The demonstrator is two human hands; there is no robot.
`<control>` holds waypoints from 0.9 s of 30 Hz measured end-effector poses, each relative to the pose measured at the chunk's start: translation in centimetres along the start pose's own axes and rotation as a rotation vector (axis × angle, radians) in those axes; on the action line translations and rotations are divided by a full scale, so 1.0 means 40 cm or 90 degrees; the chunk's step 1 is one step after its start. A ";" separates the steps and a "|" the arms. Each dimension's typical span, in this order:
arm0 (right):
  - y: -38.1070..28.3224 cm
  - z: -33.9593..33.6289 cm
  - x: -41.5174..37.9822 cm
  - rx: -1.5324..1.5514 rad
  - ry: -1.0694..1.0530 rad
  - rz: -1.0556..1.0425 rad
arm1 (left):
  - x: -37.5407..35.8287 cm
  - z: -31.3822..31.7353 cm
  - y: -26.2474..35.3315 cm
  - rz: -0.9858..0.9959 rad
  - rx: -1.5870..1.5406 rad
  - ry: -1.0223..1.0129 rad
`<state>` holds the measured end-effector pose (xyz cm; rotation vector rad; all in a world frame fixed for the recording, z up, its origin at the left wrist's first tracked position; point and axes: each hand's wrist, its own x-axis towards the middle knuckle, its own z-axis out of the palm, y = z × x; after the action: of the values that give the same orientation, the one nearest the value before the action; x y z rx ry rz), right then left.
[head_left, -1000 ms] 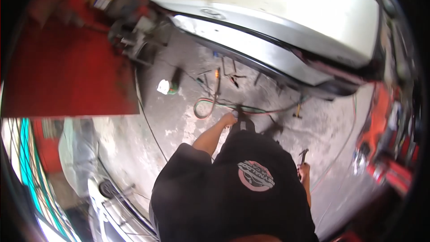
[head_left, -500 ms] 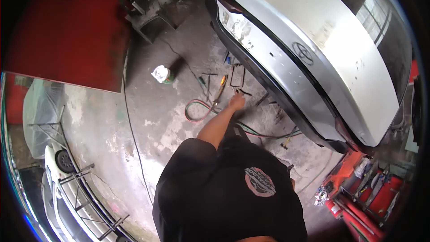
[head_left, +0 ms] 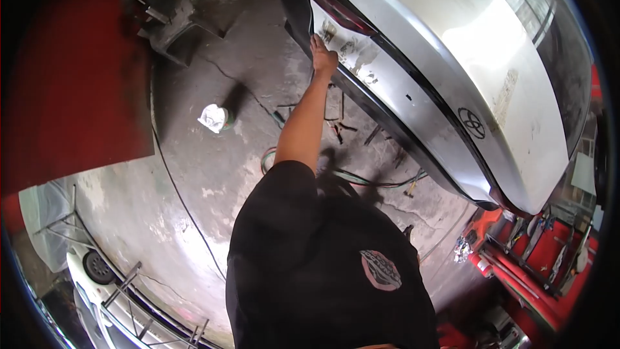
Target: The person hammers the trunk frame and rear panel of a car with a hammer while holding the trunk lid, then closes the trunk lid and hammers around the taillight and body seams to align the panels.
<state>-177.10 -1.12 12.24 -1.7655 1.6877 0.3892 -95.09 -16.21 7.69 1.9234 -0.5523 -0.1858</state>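
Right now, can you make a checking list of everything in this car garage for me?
surface: grey concrete floor, stained and patchy.
job's things: silver car rear; its unpainted rear panel is bare and scuffed.
clutter: hand tools scattered on the floor under the car; white crumpled rag over a green bottle; red tool cart at right.
hands: left hand pressed flat on the rear panel by the tail light; right hand not in view.
cables: green and red hoses looped on the floor; thin black cable running across it.
surroundings: red wall; white car front at lower left.
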 end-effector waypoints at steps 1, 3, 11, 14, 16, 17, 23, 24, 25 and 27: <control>0.002 -0.003 -0.004 0.013 0.001 0.002 | 0.035 -0.003 0.022 0.001 0.003 -0.005; -0.006 -0.011 -0.014 0.031 0.002 0.008 | 0.130 0.048 -0.016 0.063 0.001 -0.025; -0.022 -0.001 -0.033 0.088 0.009 0.030 | 0.318 -0.024 0.073 -0.052 -0.008 -0.070; -0.020 0.007 -0.039 0.103 0.011 0.035 | 0.307 -0.010 0.050 -0.040 -0.076 -0.050; -0.017 0.005 -0.037 0.111 0.014 0.033 | 0.302 0.008 0.018 0.000 -0.077 -0.031; -0.015 0.006 -0.036 0.117 0.014 0.031 | 0.284 0.013 -0.003 0.022 -0.060 -0.039; 0.008 0.017 -0.020 0.150 0.028 0.008 | 0.272 -0.043 -0.015 -0.023 -0.100 -0.080; 0.014 0.020 -0.013 0.158 0.034 0.000 | 0.295 -0.037 -0.006 0.014 -0.092 -0.039; 0.023 0.019 -0.011 0.171 0.039 -0.006 | 0.306 -0.028 0.000 0.051 -0.085 0.001; 0.024 0.022 -0.009 0.174 0.037 -0.009 | 0.316 -0.038 0.032 0.000 -0.051 -0.030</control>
<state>-177.86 -0.22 11.58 -1.5994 1.6793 0.0950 -83.77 -21.16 11.03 1.8443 -0.5681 -0.2502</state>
